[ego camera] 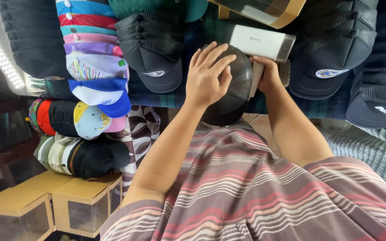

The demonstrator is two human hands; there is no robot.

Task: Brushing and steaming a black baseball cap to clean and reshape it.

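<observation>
My left hand [207,76] lies flat, fingers spread, on the crown of a black mesh-backed cap [235,91] in the middle of the view. My right hand [268,73] is closed around the pale handle of a white box-shaped handheld device [262,42], whose body sits just above and to the right of the cap. The cap's brim points down towards my striped shirt. My hand hides part of the cap's crown, and the point where the device meets the cap cannot be made out.
Dark caps [153,49] hang above and at the right [331,53]. A stack of colourful caps [95,67] runs down the left, with more caps [74,118] below it. Cardboard boxes with clear windows [83,201] stand at lower left. A knitted teal cloth [371,145] lies at right.
</observation>
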